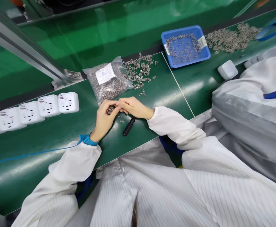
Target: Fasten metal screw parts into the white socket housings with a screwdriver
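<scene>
Left hand [105, 114]: curled around metal parts [109, 110]
Right hand [134, 107]: pinched closed, contents I can't tell
Worktop [86, 104]: black-handled tool [128, 127]

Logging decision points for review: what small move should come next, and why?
Probably a slight fingertip adjustment by the right hand, leaving the black-handled tool on the bench. Both hands' fingertips meet, and small metal parts show within the curl of the left hand; what lies between the fingertips is hidden.
</scene>
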`<state>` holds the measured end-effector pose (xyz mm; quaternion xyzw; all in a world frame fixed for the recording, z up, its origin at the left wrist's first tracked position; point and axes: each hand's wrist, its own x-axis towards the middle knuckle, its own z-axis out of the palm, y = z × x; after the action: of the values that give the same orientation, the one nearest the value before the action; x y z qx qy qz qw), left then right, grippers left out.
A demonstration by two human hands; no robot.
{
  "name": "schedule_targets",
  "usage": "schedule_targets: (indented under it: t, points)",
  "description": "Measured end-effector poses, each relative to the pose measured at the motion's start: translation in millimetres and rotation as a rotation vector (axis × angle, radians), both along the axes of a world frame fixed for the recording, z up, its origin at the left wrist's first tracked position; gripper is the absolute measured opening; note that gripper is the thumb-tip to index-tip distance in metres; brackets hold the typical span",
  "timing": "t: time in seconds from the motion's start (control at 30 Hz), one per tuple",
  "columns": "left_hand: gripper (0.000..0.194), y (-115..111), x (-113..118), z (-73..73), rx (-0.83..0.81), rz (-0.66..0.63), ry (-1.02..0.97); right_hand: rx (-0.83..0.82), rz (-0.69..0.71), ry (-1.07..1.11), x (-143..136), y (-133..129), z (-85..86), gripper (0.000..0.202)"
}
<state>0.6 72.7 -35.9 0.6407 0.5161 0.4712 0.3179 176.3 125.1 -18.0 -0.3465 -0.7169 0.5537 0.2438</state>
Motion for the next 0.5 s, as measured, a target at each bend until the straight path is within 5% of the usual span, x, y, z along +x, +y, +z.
schedule_targets:
  t: [0.23, 0.5]
  points:
    - [0.023, -1.0, -2.0, -4.5, -0.208, 0.015, -0.118, -0.100, 0.025, 0.047, 1.5, 2.9, 2.9, 0.041]
    - [0.020, 0.0, -1.0, -8.0, -0.242, 0.048, -0.240, 0.118, 0.051, -0.102, 3.1, 4.4, 1.3, 0.016]
